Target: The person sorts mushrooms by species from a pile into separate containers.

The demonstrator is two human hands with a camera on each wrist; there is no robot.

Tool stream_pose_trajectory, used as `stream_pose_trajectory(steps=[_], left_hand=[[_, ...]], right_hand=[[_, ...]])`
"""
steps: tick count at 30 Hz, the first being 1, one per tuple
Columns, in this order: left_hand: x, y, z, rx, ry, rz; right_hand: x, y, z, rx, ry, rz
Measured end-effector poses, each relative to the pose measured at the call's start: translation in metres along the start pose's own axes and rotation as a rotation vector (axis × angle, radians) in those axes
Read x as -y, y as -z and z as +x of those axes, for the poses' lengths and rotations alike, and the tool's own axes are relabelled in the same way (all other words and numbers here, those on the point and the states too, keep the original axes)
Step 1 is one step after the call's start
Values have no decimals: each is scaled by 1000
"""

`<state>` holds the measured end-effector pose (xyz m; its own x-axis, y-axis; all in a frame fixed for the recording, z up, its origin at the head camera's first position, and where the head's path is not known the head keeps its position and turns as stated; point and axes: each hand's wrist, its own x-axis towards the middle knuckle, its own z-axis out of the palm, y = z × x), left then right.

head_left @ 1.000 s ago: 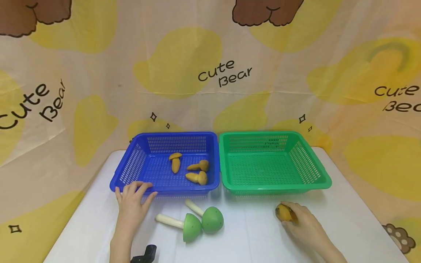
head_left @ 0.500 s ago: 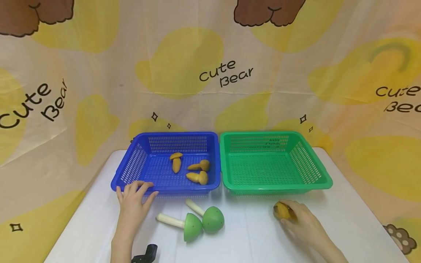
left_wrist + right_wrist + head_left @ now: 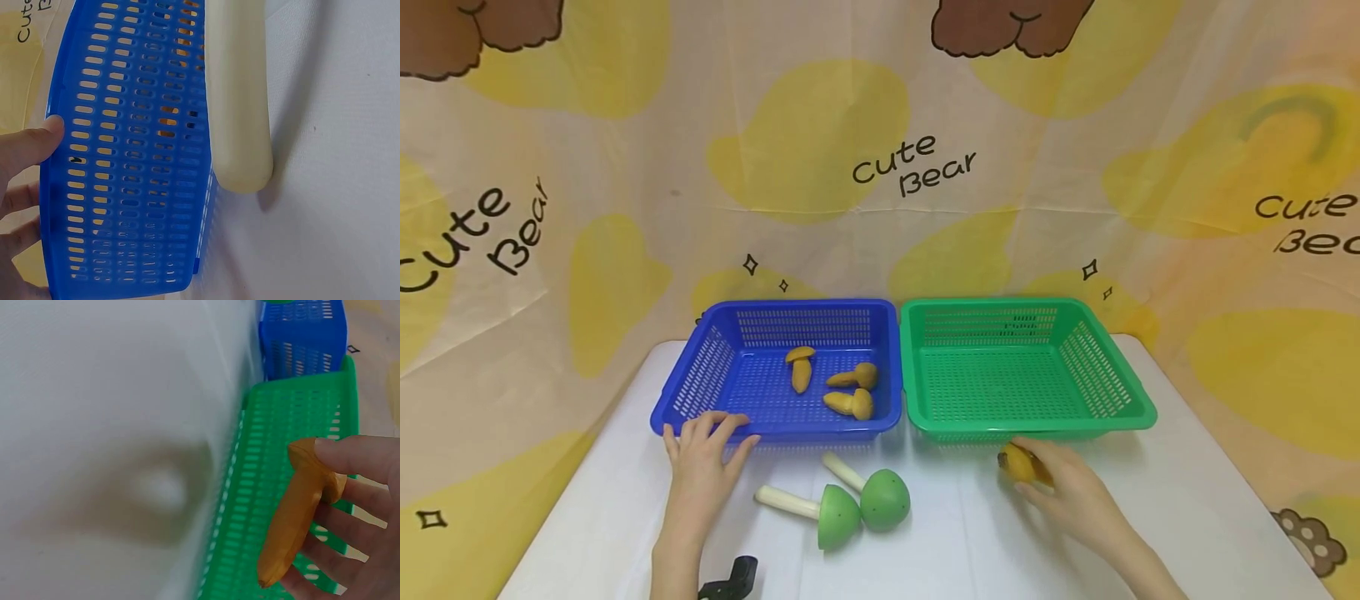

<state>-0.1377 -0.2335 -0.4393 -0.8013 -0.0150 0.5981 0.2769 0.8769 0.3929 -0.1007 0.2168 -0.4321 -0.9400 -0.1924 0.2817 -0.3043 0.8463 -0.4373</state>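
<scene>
My right hand pinches a brown toy mushroom by its cap, with the thumb on one side and fingers on the other. The mushroom is off the cloth, just in front of the green basket. My left hand holds the near-left rim of the blue basket; in the left wrist view the thumb lies on the rim and the fingers reach over it. Inside the blue basket lie three brown mushrooms. Two green-capped mushrooms with pale stems lie before it, one at left and one at right.
Both baskets stand side by side at the back of a white-covered table. A patterned cloth hangs behind them. A black object shows at the bottom edge beside the left forearm.
My right hand has carried the brown mushroom up from the right of the table, leftward and toward the green basket. The left hand has stayed on the blue rim.
</scene>
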Motion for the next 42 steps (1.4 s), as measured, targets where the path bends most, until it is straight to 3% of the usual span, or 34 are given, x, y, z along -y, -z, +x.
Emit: stream_pose_trajectory(steps=[14,24,42], left_hand=[[1,-1,0,1,-1,-3],[1,0,1,5,0,3],[1,2,1,16,1,8]], right_hand=[[34,4,13,29,58,-23],[55,12,24,4,159,-65],[100,20,69,103,227,-14]])
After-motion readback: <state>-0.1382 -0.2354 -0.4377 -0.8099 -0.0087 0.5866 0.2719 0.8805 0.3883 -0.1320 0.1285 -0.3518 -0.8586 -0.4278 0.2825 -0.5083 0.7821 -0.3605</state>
